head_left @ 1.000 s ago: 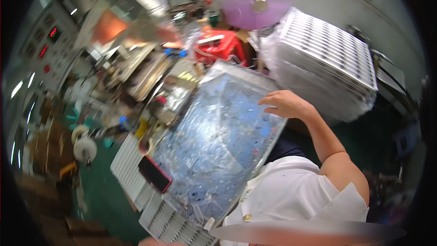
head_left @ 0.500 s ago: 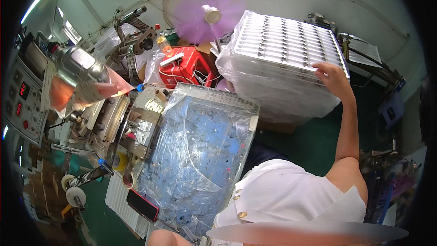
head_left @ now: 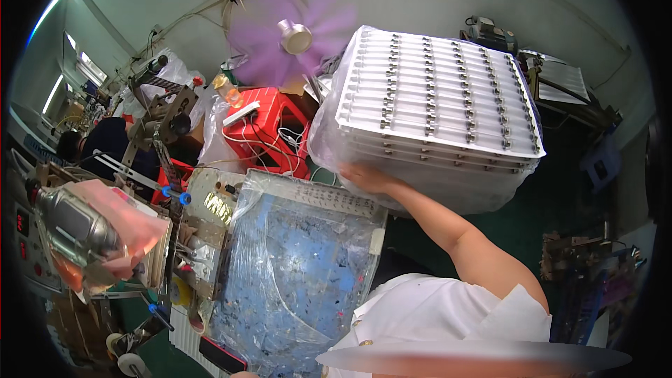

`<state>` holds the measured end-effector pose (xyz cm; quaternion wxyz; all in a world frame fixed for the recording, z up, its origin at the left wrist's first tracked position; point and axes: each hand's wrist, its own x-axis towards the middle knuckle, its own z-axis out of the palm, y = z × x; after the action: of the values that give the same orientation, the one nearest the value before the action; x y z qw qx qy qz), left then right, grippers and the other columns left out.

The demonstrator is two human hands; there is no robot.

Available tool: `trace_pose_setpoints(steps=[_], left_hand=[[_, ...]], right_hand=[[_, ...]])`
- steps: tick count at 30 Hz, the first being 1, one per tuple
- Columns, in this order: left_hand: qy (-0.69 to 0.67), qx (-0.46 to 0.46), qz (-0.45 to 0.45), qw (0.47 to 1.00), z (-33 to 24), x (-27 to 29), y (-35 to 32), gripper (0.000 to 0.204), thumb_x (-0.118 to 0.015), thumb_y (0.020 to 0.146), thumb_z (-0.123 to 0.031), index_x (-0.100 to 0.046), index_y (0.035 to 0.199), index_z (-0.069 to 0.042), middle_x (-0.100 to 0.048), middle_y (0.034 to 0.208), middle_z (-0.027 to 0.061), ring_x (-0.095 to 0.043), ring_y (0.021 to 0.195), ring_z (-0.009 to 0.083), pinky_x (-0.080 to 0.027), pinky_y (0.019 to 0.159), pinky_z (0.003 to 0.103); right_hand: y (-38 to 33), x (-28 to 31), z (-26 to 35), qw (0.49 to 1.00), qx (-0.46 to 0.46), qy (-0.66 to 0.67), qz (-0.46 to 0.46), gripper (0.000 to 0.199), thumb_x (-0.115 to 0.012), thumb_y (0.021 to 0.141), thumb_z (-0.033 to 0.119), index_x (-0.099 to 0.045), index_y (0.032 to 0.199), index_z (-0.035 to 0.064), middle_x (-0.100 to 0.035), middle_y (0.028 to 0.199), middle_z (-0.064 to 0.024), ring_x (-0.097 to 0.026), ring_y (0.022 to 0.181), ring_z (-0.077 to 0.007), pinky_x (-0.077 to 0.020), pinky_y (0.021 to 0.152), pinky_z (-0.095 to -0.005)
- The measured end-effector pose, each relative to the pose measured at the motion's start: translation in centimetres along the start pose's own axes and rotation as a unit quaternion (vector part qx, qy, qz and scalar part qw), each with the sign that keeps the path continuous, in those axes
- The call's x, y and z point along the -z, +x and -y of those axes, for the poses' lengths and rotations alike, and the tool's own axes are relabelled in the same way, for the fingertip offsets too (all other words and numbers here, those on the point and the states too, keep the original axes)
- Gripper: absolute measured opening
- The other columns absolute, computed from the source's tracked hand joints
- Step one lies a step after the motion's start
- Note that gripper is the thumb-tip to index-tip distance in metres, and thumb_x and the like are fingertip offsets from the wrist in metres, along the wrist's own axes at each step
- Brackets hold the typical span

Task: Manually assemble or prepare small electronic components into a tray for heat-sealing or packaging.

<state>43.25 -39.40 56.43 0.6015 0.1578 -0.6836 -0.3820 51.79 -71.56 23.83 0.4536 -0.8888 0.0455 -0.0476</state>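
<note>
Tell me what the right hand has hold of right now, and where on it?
The right hand grips the stack of white trays, wrapped in clear plastic, at its near lower-left corner, fingers under the edge. The left hand is not in view.

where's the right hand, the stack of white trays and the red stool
right hand (head_left: 367, 178), head view, back of the hand
stack of white trays (head_left: 437, 91), head view, top tray's face
red stool (head_left: 269, 133), head view, its side

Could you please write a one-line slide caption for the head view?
Right hand on the near edge of a stack of white trays, beside a blue worktable.
</note>
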Motion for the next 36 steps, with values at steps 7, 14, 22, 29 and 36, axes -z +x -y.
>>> trace_pose_setpoints(steps=[7,14,22,29,36], left_hand=[[-0.051,0.047,0.037,0.997,1.7,6.3,1.6,0.019,-0.059,0.083,-0.030,-0.068,0.094,-0.018,-0.067,0.091,0.0068,-0.063,0.074,0.0267,-0.048,0.062,0.036],[0.228,0.411,-0.357,0.807,12.3,19.7,-2.5,0.019,-0.052,0.092,-0.014,-0.061,0.105,-0.003,-0.062,0.074,0.0020,-0.055,0.065,0.0058,-0.041,0.057,0.019],[0.425,0.381,-0.379,0.729,25.2,30.8,-5.0,0.055,-0.045,0.095,-0.041,-0.045,0.132,-0.001,-0.058,0.114,0.0107,-0.059,0.085,0.0134,-0.051,0.057,0.023],[0.418,0.384,-0.277,0.775,27.6,30.7,-1.9,0.048,-0.038,0.098,-0.039,-0.058,0.110,0.003,-0.060,0.093,0.0104,-0.057,0.075,0.0148,-0.048,0.056,0.027],[0.343,0.391,-0.376,0.767,26.2,31.6,-2.5,0.053,-0.030,0.099,-0.042,-0.048,0.127,0.000,-0.058,0.118,0.0137,-0.053,0.108,0.0191,-0.040,0.093,0.031]], right_hand=[[-3.2,-7.6,-19.6,0.982,0.119,-0.133,0.064,0.051,-0.055,0.088,0.033,-0.048,0.128,0.0023,-0.043,0.136,-0.0203,-0.042,0.126,-0.0321,-0.0344,0.104,-0.0370],[-13.4,6.3,0.3,0.983,0.028,-0.063,0.168,0.040,-0.059,0.087,0.026,-0.057,0.119,0.0023,-0.058,0.119,-0.0169,-0.054,0.110,-0.0341,-0.0413,0.097,-0.0373],[-19.1,29.7,7.3,0.983,-0.057,-0.126,-0.123,0.023,-0.059,0.089,0.018,-0.066,0.108,0.0058,-0.069,0.088,-0.0117,-0.067,0.078,-0.0185,-0.0511,0.072,-0.0299],[-18.0,45.0,-16.0,0.793,-0.298,-0.324,-0.421,0.029,-0.053,0.087,0.027,-0.064,0.096,0.0024,-0.065,0.088,-0.0139,-0.062,0.084,-0.0279,-0.0481,0.075,-0.0393],[-12.9,46.7,-22.7,0.841,-0.279,0.258,-0.386,0.070,-0.031,0.089,0.065,-0.046,0.133,0.0123,-0.056,0.121,-0.0084,-0.053,0.107,-0.0209,-0.0411,0.088,-0.0384]])
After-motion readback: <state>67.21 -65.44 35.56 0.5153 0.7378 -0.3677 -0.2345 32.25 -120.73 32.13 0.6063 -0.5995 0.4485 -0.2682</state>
